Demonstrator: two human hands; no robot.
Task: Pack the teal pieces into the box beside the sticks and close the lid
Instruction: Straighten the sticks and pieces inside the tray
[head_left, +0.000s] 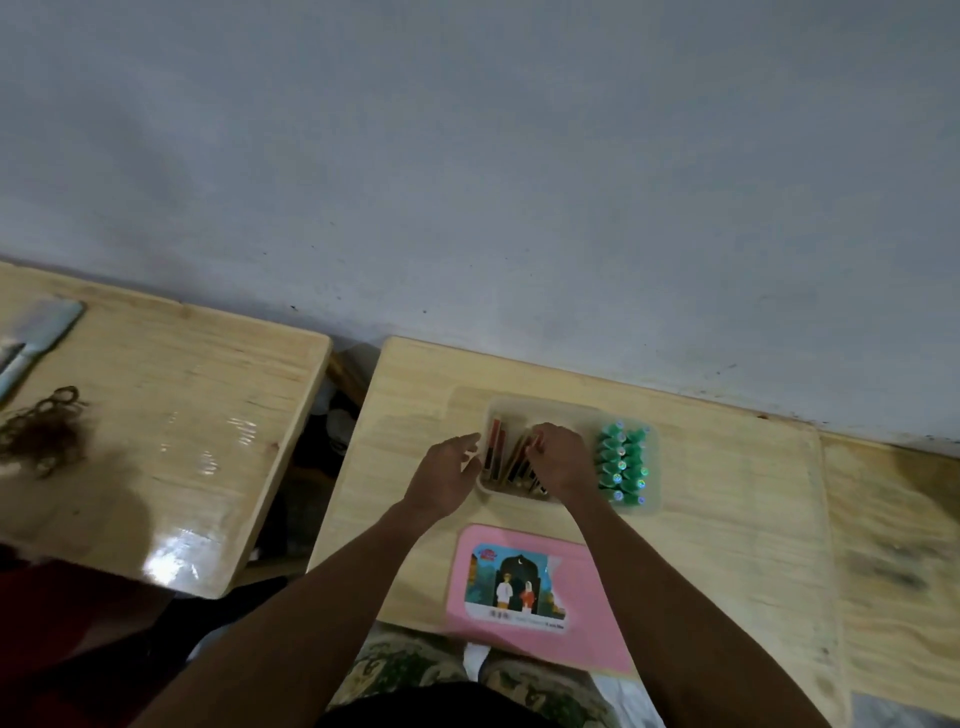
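Note:
A clear plastic box (563, 408) stands on the small wooden table (727, 499). Several teal pieces (622, 464) stand in two rows in its right part. Wooden and red sticks (497, 446) lie in its left part. My right hand (560, 457) is over the middle of the box, its fingers curled on the sticks. My left hand (445, 476) rests at the box's left wall, fingers touching the rim. The pink lid (540, 592), with a picture on it, lies flat on the table in front of the box.
A second wooden table (156, 441) stands to the left across a dark gap; a bluish flat object (36, 338) and a dark tangle (44, 431) lie on it. A grey wall runs behind both tables. Bare wood lies right of the box.

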